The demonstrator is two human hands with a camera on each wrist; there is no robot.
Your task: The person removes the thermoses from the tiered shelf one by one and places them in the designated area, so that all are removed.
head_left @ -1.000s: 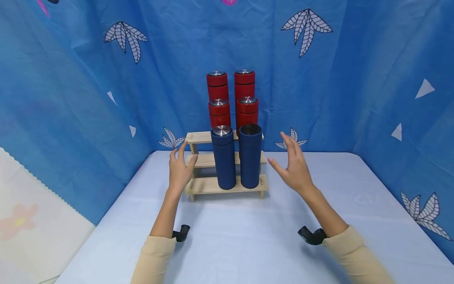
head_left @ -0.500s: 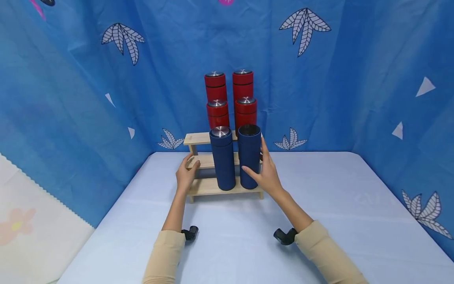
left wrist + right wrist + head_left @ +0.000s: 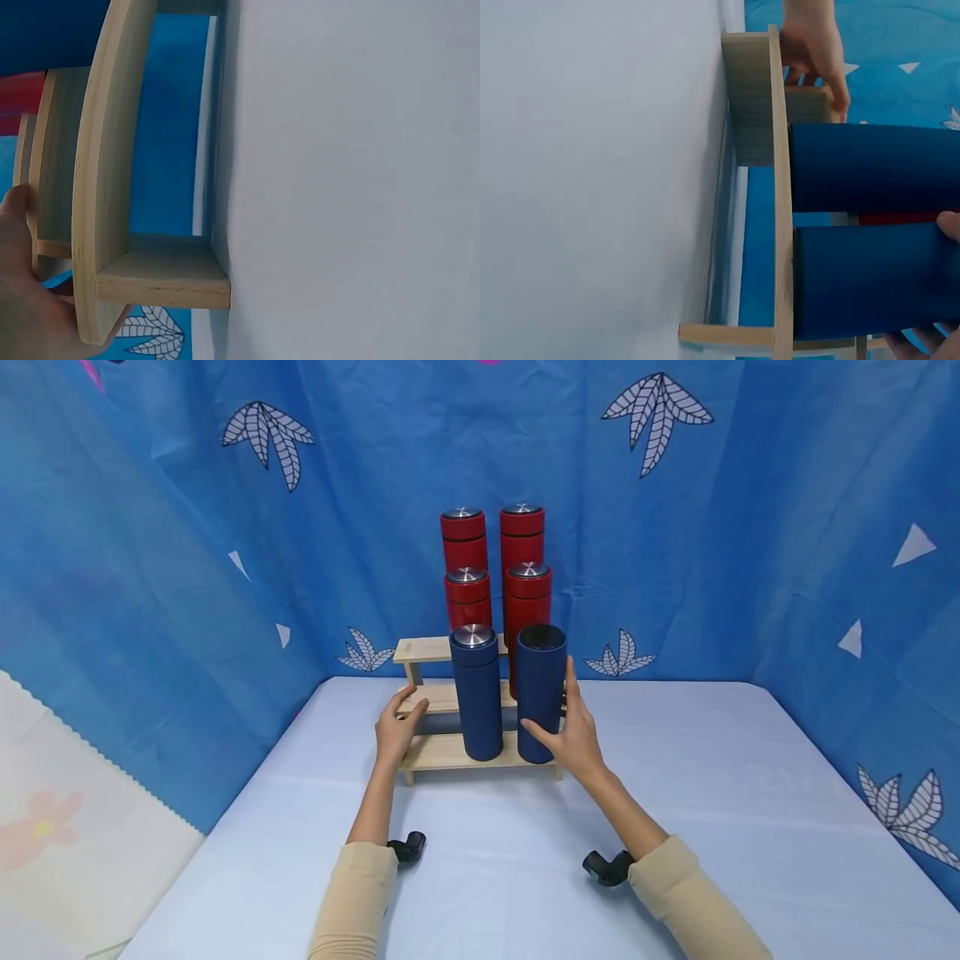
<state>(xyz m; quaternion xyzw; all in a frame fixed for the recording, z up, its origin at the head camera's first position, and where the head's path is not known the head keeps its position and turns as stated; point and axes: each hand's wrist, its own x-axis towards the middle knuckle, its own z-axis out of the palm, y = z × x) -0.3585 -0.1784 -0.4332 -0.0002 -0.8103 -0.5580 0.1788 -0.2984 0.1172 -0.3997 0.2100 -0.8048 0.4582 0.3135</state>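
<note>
My right hand (image 3: 576, 737) grips a blue thermos with a black top (image 3: 538, 702) on the lowest tier of a wooden stepped rack (image 3: 442, 753), thumb on the near side and fingers partly hidden behind. Its base lies right at the shelf board in the right wrist view; whether it touches is unclear. Beside it stands a blue thermos with a silver lid (image 3: 478, 702). At the rack's left end, my left hand (image 3: 393, 731) holds the middle tier, the thumb (image 3: 15, 201) pressed on the board's edge in the left wrist view.
Several red thermoses stand behind: two on the middle tier, such as the left one (image 3: 468, 597), and two higher up, such as the right one (image 3: 522, 539). The rack sits on a white-covered table (image 3: 495, 877) before a blue patterned curtain (image 3: 375, 485).
Both hands have come inward to the rack. The left has taken hold of its end, the right of the black-topped thermos, which has shifted slightly right, away from the other blue one.
</note>
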